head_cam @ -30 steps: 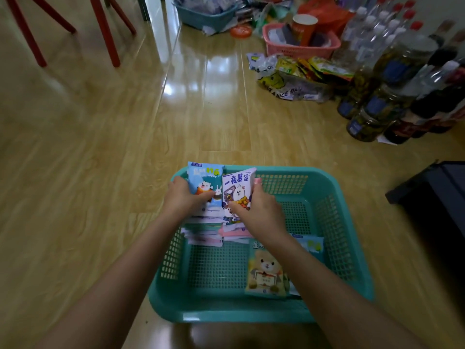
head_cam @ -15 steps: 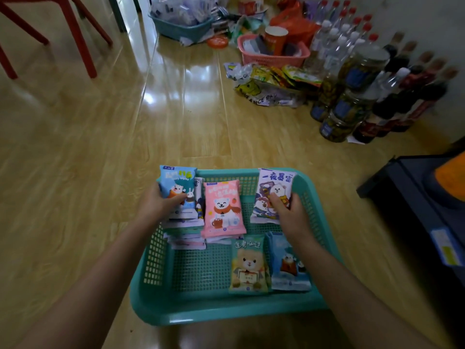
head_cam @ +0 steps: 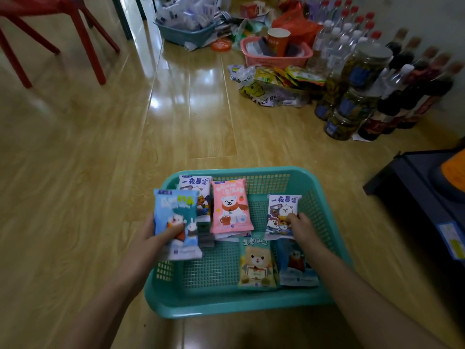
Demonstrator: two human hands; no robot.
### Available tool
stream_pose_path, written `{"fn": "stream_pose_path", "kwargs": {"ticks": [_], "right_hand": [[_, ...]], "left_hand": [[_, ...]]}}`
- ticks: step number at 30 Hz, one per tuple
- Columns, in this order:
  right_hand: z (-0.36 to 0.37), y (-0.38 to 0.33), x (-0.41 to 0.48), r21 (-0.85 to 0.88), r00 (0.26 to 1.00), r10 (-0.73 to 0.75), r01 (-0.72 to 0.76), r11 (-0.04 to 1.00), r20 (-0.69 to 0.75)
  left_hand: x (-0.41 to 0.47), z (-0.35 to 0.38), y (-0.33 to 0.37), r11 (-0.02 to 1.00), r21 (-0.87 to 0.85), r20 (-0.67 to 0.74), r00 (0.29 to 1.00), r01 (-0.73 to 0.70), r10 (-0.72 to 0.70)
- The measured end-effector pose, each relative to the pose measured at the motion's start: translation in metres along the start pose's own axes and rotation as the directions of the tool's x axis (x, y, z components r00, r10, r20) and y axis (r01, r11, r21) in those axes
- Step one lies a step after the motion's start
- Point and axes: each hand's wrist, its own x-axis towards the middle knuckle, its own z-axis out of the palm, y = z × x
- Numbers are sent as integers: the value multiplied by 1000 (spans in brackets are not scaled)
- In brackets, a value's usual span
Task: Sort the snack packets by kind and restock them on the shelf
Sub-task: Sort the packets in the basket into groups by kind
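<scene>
- Gripping a blue packet (head_cam: 176,210) round its lower half, thumb across the front, the left hand (head_cam: 147,239) sits left of centre frame over the teal basket (head_cam: 226,307).
- The right hand (head_cam: 303,229) pinches a white packet (head_cam: 281,210) by its lower edge, right of centre.
- A pink packet (head_cam: 230,207) lies between them in the basket.
- These look light, soft and slick-filmed. They are probably best held flat across the body, not by a seal.

**Basket on the floor, packets inside**

The basket (head_cam: 251,308) sits on the floor (head_cam: 75,172). A packet stack (head_cam: 230,206) lies at its far left, and a pair of packets (head_cam: 256,263) lies side by side at its near right. The left hand (head_cam: 148,245) holds the left packet (head_cam: 176,222) over the left rim. The right hand (head_cam: 302,227) pinches the right packet (head_cam: 283,212) inside, at the right. Bottles (head_cam: 402,84) stand on the floor, far behind to the right.
</scene>
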Motion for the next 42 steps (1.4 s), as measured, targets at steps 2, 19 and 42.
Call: {"fn": "stream_pose_path", "kwargs": {"ticks": [2, 19, 42], "right_hand": [[1, 0, 3, -28, 1000, -5, 6, 1000, 11], [19, -4, 27, -97, 999, -26, 24, 995, -25], [-38, -11, -7, -553, 912, -404, 374, 745, 72]], "left_hand": [[-11, 0, -14, 997, 15, 6, 997, 76, -76], [-17, 6, -68, 932, 286, 37, 969, 224, -244], [-30, 82, -50, 906, 48, 453, 799, 420, -394]]}}
